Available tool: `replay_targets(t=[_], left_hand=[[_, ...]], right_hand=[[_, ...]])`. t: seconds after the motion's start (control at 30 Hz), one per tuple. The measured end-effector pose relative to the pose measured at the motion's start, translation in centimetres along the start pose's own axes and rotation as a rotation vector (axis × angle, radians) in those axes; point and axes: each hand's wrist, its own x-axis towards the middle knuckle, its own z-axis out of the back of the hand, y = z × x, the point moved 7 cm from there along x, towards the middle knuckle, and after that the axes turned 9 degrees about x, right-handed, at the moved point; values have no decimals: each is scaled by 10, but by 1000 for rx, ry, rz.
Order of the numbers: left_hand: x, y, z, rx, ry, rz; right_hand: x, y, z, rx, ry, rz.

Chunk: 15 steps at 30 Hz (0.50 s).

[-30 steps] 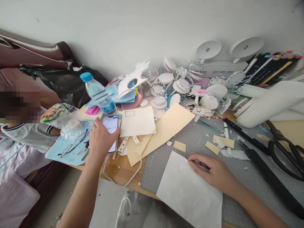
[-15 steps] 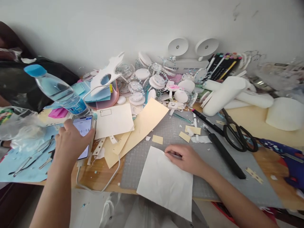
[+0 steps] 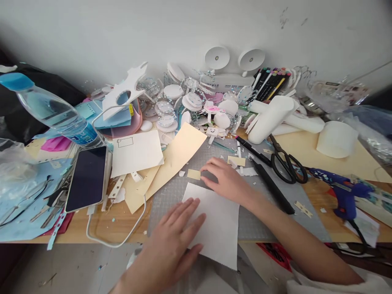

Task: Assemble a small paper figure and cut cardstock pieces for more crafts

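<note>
My left hand [image 3: 176, 241] is open with its fingers spread, over the left edge of a white sheet of paper [image 3: 219, 228]. That sheet lies on the grey cutting mat [image 3: 306, 226] and hangs past the table's front edge. Above the sheet's top edge is my right hand [image 3: 225, 179], its fingers curved and its thumb apart from them. Its fingertips are at the right edge of a small cream card piece [image 3: 193, 174]; whether they touch it I cannot tell. Another card piece [image 3: 236, 161] lies just beyond this hand.
On the left are a phone [image 3: 87, 177] with a dark screen and a tilted water bottle [image 3: 58, 114]. Scissors [image 3: 286, 163], a black pen-like tool [image 3: 272, 185] and a blue glue gun [image 3: 344, 194] lie on the right. White discs [image 3: 192, 101] crowd the back.
My left hand has left the phone, whose lit screen is now dark, and come over the paper. My right hand has let go of the paper's top edge and moved to the small card piece.
</note>
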Motion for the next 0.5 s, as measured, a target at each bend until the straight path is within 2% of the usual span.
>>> replay_targets(t=[0.1,0.27,0.5], left_hand=[[5,-16,-19,21,48,-35],[2,-20,-20,18,59,-21],[5,-1,-19,52,-38,73]], right_hand=[[10,2,-14,-10,-56,-39],[15,7,-27,22,-90,-67],[9,4,-29,37,-152,-103]])
